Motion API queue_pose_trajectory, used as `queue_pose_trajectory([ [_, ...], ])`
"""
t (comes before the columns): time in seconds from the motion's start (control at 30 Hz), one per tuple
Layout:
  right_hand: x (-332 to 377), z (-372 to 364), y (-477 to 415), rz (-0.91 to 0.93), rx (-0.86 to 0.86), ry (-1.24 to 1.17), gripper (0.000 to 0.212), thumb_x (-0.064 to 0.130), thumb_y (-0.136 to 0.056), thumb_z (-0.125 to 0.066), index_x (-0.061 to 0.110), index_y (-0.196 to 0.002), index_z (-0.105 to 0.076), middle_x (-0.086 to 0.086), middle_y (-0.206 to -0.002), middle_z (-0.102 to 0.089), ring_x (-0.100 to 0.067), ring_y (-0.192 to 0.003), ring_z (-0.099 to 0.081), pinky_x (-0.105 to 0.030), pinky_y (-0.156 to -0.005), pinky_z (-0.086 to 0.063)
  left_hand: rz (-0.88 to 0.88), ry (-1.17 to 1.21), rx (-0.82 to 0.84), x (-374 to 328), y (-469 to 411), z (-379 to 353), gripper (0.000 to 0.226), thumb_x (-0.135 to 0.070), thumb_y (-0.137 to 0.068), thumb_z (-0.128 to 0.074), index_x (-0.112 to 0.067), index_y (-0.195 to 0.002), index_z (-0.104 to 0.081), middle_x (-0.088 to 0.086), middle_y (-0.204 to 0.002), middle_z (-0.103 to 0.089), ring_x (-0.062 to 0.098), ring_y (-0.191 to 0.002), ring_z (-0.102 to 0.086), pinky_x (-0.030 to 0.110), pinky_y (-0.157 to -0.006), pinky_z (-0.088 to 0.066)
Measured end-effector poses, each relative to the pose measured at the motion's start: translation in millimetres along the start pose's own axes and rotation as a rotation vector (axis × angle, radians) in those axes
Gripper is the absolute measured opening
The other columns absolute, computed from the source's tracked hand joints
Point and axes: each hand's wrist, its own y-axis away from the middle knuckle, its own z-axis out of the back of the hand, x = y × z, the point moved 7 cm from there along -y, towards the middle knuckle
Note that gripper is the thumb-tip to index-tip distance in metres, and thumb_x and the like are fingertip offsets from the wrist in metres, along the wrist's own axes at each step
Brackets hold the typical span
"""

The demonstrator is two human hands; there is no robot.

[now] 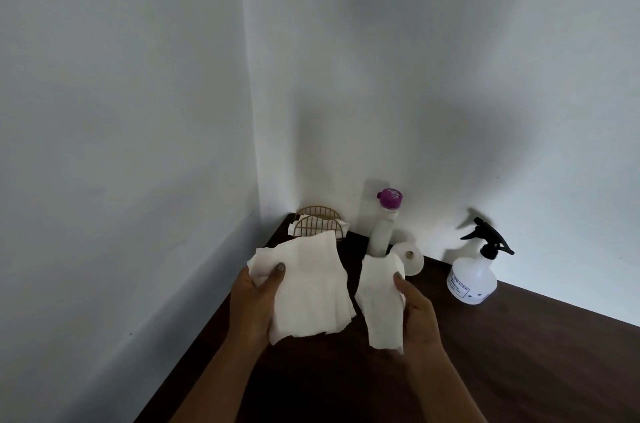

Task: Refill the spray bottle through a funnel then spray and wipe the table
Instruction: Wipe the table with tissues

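**Left hand [256, 299] and right hand [417, 310] both hold paper**

The left hand pinches a big sheet [308, 291] under its thumb. The right hand pinches a long strip [382, 304] that hangs straight down. The spray bottle [472, 280] stands upright to the right, well apart from the paper, and the right hand is nearer to it. The dark brown table [526, 356] sits in a corner of white walls [415, 76]. A paper roll [412, 258] lies behind the strip.

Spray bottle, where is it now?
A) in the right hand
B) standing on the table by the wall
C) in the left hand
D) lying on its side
B: the spray bottle stands upright on the table beside the wall, untouched.
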Motion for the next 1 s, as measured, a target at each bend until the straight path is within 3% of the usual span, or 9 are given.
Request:
queue_pose_trajectory([
  [0.2, -8.4, 7.5, -21.0, -0.006, 0.070, -0.068, 0.096, 0.012, -0.030, -0.086, 0.002, -0.120, -0.054, -0.023, -0.100, -0.067, -0.037, -0.092, -0.065, -0.043, -0.079, -0.050, 0.112, 0.128, 0.077, 21.3, -23.8, 1.1, 0.032, -0.010, -0.080, -0.066, -0.011, -0.111, -0.059, 0.013, -0.104, -0.067, 0.029, -0.091, -0.065, 0.036, -0.068, -0.053],
  [0.27, -6.5, 11.5, -28.1, 0.014, 0.074, -0.054, 0.104, 0.013, -0.030, -0.086, 0.004, -0.127, -0.050, -0.025, -0.114, -0.063, -0.039, -0.097, -0.064, -0.042, -0.075, -0.051, 0.115, 0.133, 0.094, 23.8, -30.5, 3.0, 0.029, -0.008, -0.080, -0.065, -0.013, -0.108, -0.060, 0.011, -0.101, -0.068, 0.028, -0.089, -0.065, 0.035, -0.064, -0.053],
  [0.37, -15.3, 13.0, -36.1, -0.055, 0.062, 0.091, 0.073, 0.017, -0.053, -0.073, 0.001, -0.122, -0.052, -0.028, -0.110, -0.063, -0.037, -0.079, -0.068, -0.038, -0.056, -0.056, 0.123, 0.126, 0.147, 27.1, -39.4, -1.0, 0.027, -0.004, -0.081, -0.063, -0.016, -0.104, -0.059, 0.005, -0.094, -0.067, 0.022, -0.082, -0.065, 0.027, -0.054, -0.052],
  [0.43, -24.0, 9.1, -44.3, -0.029, 0.070, 0.233, 0.069, 0.017, -0.053, -0.077, -0.002, -0.116, -0.056, -0.028, -0.096, -0.067, -0.038, -0.074, -0.066, -0.044, -0.061, -0.055, 0.142, 0.089, 0.177, 33.1, -44.4, -6.6, 0.027, -0.005, -0.079, -0.065, -0.017, -0.103, -0.059, 0.005, -0.095, -0.067, 0.022, -0.083, -0.064, 0.029, -0.057, -0.051],
  [0.6, -39.6, -18.7, -60.7, 0.159, -0.037, 0.684, 0.051, 0.017, -0.058, -0.081, 0.003, -0.104, -0.064, -0.016, -0.094, -0.072, -0.032, -0.087, -0.068, -0.049, -0.077, -0.055, 0.038, -0.228, 0.204, 41.7, -57.7, -22.3, 0.024, -0.016, -0.077, -0.070, -0.022, -0.094, -0.054, 0.002, -0.097, -0.063, 0.015, -0.085, -0.061, 0.026, -0.063, -0.049],
  [0.7, -46.3, -28.6, -74.5, 0.267, -0.104, 0.945, 0.045, 0.019, -0.063, -0.085, 0.017, -0.101, -0.062, 0.001, -0.091, -0.071, -0.012, -0.083, -0.067, -0.023, -0.066, -0.054, 0.083, -0.250, 0.307, 44.9, -59.6, -38.7, 0.017, -0.026, -0.084, -0.063, -0.018, -0.098, -0.057, 0.002, -0.092, -0.065, 0.016, -0.082, -0.063, 0.025, -0.061, -0.050],
  [0.77, -51.1, -31.9, -86.1, 0.319, -0.136, 1.082, 0.045, 0.022, -0.066, -0.083, 0.021, -0.104, -0.059, 0.006, -0.094, -0.067, -0.006, -0.086, -0.064, -0.016, -0.064, -0.050, 0.139, -0.230, 0.301, 48.5, -62.4, -46.6, 0.019, -0.030, -0.092, -0.049, -0.016, -0.099, -0.060, 0.001, -0.083, -0.064, 0.014, -0.075, -0.062, 0.022, -0.056, -0.047],
  [0.87, -55.4, -30.5, -101.4, 0.335, -0.185, 1.108, 0.044, 0.025, -0.064, -0.082, 0.024, -0.102, -0.059, 0.004, -0.096, -0.068, -0.011, -0.089, -0.065, -0.028, -0.071, -0.055, 0.279, -0.107, 0.230, 56.8, -68.8, -47.4, 0.031, -0.036, -0.094, -0.039, -0.013, -0.093, -0.060, 0.003, -0.075, -0.061, 0.017, -0.068, -0.059, 0.029, -0.056, -0.045],
  [1.0, -53.6, -29.9, -116.4, 0.364, -0.205, 1.073, 0.040, 0.017, -0.067, -0.080, 0.022, -0.101, -0.060, 0.002, -0.093, -0.070, -0.011, -0.084, -0.067, -0.029, -0.069, -0.057, 0.208, -0.170, 0.401, 61.5, -82.5, -45.8, 0.015, -0.017, -0.086, -0.059, -0.013, -0.100, -0.062, 0.006, -0.089, -0.069, 0.023, -0.083, -0.067, 0.036, -0.069, -0.055],
])
